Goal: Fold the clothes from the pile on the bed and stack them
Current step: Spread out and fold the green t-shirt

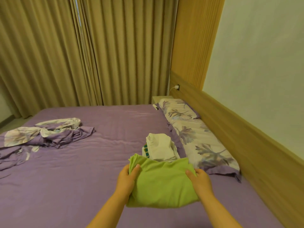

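The room is dim and evenly lit, with a warm yellow-green cast over everything. A thin strip of daylight shows through the gap in the tan curtains. Shadows are soft and faint, with no glare. The wide-angle lens bows the wooden headboard and the curtain folds toward the edges. Detail is soft overall, smearing the purple bed sheet.

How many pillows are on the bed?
1: a long flowery pillow lying along the wooden headboard, right of the folded white clothes. Others may be hidden outside the view.
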Tool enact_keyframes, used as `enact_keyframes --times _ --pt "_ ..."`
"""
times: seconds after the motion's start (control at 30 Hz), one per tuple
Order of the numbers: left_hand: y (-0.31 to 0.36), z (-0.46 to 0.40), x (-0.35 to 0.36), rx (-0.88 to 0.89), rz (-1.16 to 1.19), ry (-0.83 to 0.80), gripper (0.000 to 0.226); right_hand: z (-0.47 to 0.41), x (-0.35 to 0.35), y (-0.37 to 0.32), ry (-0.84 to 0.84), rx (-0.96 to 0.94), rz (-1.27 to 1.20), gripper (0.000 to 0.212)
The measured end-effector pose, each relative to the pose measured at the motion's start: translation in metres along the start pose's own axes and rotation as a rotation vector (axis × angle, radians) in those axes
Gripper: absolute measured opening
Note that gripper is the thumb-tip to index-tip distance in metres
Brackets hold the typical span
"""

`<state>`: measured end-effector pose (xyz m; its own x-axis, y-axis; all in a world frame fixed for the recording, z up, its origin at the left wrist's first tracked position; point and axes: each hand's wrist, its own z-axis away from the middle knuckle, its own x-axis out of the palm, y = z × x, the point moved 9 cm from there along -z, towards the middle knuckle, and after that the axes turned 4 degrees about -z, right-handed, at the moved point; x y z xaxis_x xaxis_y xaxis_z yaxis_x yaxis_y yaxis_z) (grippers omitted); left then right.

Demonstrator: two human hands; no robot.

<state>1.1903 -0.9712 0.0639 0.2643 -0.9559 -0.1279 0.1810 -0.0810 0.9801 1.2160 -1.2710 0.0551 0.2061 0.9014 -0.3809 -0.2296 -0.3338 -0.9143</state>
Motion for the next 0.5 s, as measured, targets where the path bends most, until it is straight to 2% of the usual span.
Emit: enact_keyframes --times 0.1,0.3,0.4,0.5 --pt "-0.004 -0.026 0.015 -0.03 -0.026 0.037 0.012 -0.033 0.002 0.004 -0.041 0.032 0.001 0.023" --pt "-0.021 -0.101 0.04 -0.084 -0.061 0.049 0.024 -0.103 0.016 0.004 -0.031 0.02 -0.078 0.002" --pt "-0.029 -0.144 0.054 -0.092 -0.048 0.033 0.024 -0.142 0.027 0.007 -0.012 0.02 -0.046 0.003" --pt "-0.039 -0.184 0.07 -0.119 -0.063 0.032 0.023 -0.183 0.037 0.014 -0.008 0.078 0.021 0.015"
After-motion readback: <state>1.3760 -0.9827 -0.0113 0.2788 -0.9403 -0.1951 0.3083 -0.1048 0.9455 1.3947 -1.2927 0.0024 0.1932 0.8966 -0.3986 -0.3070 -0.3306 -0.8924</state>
